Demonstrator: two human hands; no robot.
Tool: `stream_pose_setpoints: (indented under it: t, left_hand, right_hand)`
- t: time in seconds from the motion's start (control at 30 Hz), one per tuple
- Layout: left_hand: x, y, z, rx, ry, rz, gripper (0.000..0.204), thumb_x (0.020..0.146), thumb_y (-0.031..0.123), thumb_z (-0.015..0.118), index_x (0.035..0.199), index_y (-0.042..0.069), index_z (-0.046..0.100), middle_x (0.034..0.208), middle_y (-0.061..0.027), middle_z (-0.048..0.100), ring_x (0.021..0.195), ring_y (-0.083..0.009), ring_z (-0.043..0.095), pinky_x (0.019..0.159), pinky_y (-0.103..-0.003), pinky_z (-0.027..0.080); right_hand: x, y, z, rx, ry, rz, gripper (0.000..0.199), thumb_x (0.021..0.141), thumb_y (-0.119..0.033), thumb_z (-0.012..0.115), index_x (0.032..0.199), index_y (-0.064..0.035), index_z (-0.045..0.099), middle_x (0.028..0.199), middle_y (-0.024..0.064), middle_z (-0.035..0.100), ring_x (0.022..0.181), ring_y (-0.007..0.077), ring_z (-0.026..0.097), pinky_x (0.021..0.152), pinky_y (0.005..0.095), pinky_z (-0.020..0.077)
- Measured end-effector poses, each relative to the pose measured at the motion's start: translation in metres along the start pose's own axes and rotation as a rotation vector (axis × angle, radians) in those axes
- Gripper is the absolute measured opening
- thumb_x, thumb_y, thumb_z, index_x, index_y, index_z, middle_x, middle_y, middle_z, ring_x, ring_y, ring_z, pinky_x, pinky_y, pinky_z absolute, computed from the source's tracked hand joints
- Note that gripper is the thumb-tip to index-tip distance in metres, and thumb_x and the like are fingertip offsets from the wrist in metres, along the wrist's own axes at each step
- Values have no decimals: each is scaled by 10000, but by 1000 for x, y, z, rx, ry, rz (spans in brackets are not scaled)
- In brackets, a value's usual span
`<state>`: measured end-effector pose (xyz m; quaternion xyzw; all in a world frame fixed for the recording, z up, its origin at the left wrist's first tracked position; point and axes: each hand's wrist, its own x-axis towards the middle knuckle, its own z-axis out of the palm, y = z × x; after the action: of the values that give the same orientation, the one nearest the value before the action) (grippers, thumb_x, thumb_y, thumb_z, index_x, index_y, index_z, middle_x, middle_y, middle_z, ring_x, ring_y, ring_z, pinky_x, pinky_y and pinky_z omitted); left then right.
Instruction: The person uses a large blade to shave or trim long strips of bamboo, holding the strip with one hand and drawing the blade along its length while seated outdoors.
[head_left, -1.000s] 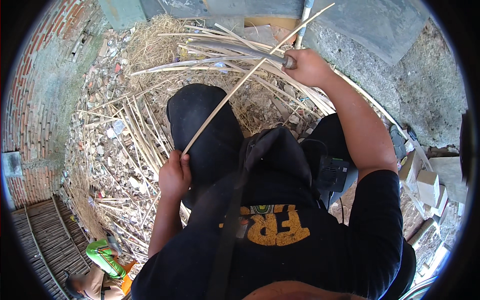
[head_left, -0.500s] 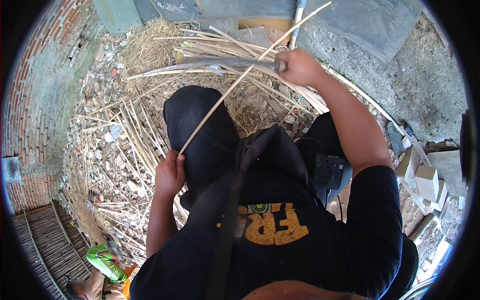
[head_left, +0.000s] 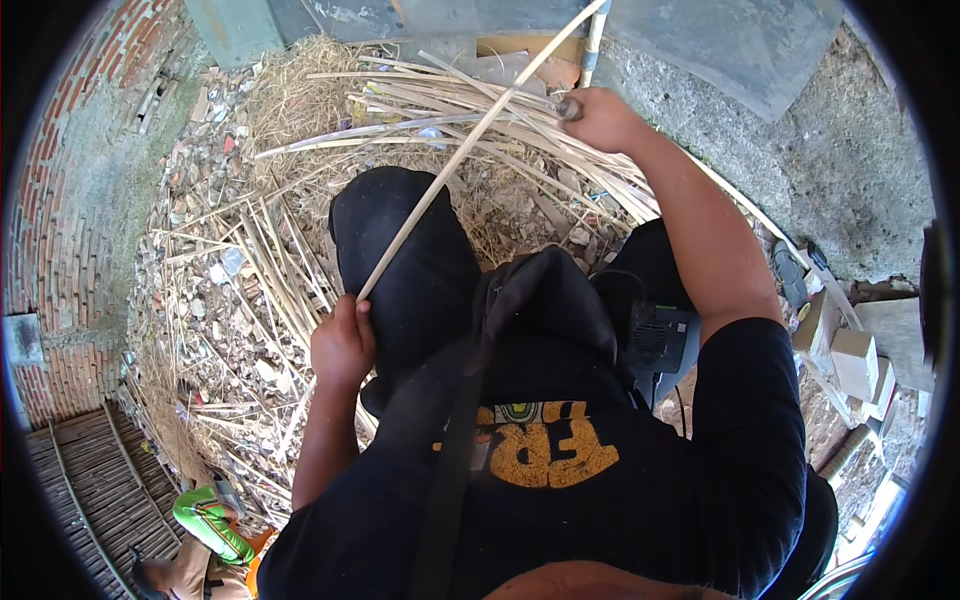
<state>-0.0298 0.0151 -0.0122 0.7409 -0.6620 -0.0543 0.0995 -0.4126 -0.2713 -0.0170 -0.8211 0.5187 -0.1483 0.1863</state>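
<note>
A long, thin bamboo strip (head_left: 430, 194) slants from my left hand (head_left: 343, 345) up to the top of the view, crossing over my left knee. The fingers of my left hand are closed round its near end. Farther off on the right, my right hand (head_left: 606, 120) is wrapped round the handle of a long-bladed knife (head_left: 570, 108). Only the handle's end shows plainly; its blade is hard to make out against the strips behind it. The handle is to the right of the bamboo strip, apart from it.
Split bamboo strips (head_left: 430, 95) lie piled beyond my knees, beside dry straw (head_left: 290, 85). More strips (head_left: 275, 250) and rubble cover the ground at left. A grey wall (head_left: 740, 150) stands right. Another person in green (head_left: 213, 522) is at lower left; blocks (head_left: 853, 363) lie at right.
My right hand has shifted slightly up and right, and the knife blade that lay across the strip no longer shows clearly. The strip's far end has swung left; my left hand keeps its grip.
</note>
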Motion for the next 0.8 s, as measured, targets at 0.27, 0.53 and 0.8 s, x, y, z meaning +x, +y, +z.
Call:
stream_pose_setpoints:
  t: [0.27, 0.53, 0.8]
  left_hand:
    - [-5, -1, -5, 51, 32, 15, 190, 1015, 259, 548, 945, 82, 556, 678, -183, 638, 604, -416, 635, 533, -522, 481]
    - [-3, -5, 2, 112, 114, 52, 177, 988, 264, 599, 947, 95, 565, 682, -166, 639, 596, -402, 637, 518, -509, 486]
    - [2, -6, 1, 155, 109, 110, 191, 974, 272, 619, 933, 97, 556, 680, -149, 636, 591, -399, 633, 517, -506, 487]
  right_hand:
    - [-18, -32, -6, -26, -251, -43, 298, 794, -251, 654, 1028, -73, 705, 939, 174, 711, 942, 376, 674, 856, 464, 532]
    - [-2, 14, -14, 54, -138, 202, 333, 787, -234, 671, 1063, -50, 697, 1015, 179, 714, 977, 362, 676, 857, 449, 537]
    - [-6, 7, 6, -21, -136, 4, 402, 769, -232, 686, 1145, -91, 690, 895, 199, 694, 869, 386, 668, 767, 473, 534]
